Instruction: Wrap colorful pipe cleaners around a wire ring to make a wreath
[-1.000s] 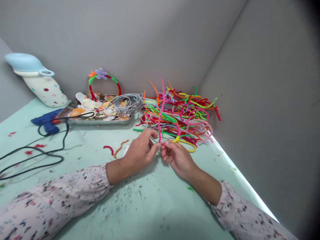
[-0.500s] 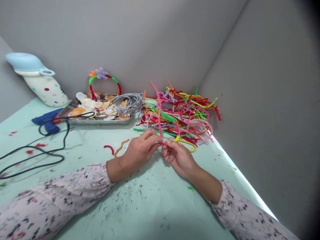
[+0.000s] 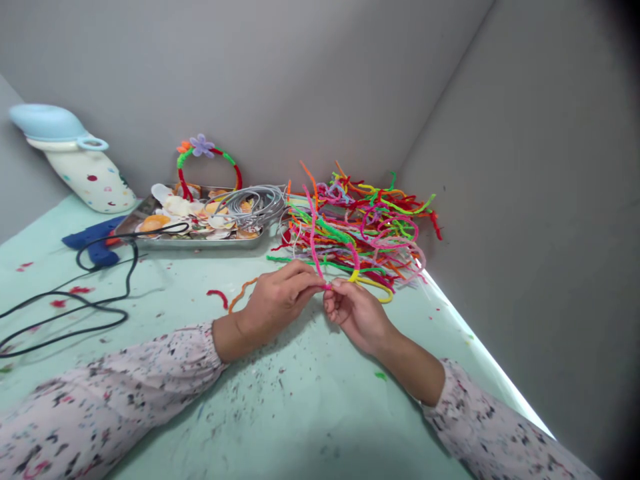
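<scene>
My left hand pinches a pink pipe cleaner, whose free end stands up above the fingertips. Close beside it, my right hand is closed, thumb against fingers, on the same pink piece where it meets a curved pink, green and yellow hoop. The fingertips of both hands nearly touch and hide the join. Part of the hoop overlaps the heap of coloured pipe cleaners behind it. A short red piece and an orange piece lie by my left hand.
A metal tray holds paper-like pieces and a coil of grey wire. Behind it stands a flower-trimmed hoop. At the left are a bottle, a blue glue gun and its black cable. Grey walls rise behind and right.
The upright free end of the pink pipe cleaner has tilted left and sits lower, uncovering an orange strand behind. Both hands are in nearly the same place.
</scene>
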Action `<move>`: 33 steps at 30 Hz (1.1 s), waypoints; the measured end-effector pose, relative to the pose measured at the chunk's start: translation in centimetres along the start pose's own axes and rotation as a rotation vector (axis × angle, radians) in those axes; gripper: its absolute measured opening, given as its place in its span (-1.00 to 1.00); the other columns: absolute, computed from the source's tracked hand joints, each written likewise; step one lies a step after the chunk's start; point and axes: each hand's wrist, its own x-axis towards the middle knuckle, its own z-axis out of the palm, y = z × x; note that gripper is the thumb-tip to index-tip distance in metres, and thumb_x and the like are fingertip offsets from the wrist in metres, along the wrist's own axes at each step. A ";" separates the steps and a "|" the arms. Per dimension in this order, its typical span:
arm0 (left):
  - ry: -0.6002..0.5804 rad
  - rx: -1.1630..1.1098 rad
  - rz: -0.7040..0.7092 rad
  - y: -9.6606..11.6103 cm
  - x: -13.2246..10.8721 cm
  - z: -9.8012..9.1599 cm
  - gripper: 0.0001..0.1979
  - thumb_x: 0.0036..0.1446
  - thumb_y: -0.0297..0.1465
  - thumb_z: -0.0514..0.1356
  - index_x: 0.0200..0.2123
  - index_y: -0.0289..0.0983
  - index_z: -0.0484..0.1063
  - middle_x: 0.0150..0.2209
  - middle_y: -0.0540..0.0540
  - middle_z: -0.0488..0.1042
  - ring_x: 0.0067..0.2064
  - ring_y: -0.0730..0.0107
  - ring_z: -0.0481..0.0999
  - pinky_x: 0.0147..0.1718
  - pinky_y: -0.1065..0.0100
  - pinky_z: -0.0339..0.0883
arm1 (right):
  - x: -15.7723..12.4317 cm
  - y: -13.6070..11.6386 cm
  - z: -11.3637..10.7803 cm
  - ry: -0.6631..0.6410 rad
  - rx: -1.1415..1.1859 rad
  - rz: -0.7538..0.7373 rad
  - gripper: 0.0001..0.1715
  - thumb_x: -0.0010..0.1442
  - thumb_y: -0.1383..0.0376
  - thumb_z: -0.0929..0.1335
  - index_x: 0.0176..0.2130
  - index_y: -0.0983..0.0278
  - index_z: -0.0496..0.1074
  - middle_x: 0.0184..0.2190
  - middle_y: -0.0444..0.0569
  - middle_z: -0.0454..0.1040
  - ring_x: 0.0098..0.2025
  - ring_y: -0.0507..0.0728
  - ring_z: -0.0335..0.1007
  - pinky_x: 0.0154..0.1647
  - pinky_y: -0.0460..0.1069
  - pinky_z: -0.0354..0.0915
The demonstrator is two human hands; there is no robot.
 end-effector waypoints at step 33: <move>-0.115 0.139 -0.020 0.2 -0.1 -0.1 -0.86 0.25 -0.43 0.10 -0.20 -0.23 0.46 -0.23 -0.06 0.49 -0.24 0.48 0.49 -0.29 0.49 0.36 | -0.4 0.0 0.0 0.081 -0.377 -0.195 -0.75 0.13 0.18 0.32 -0.49 0.28 0.40 -0.63 -0.15 0.37 -0.60 -0.02 0.21 -0.56 -0.11 0.12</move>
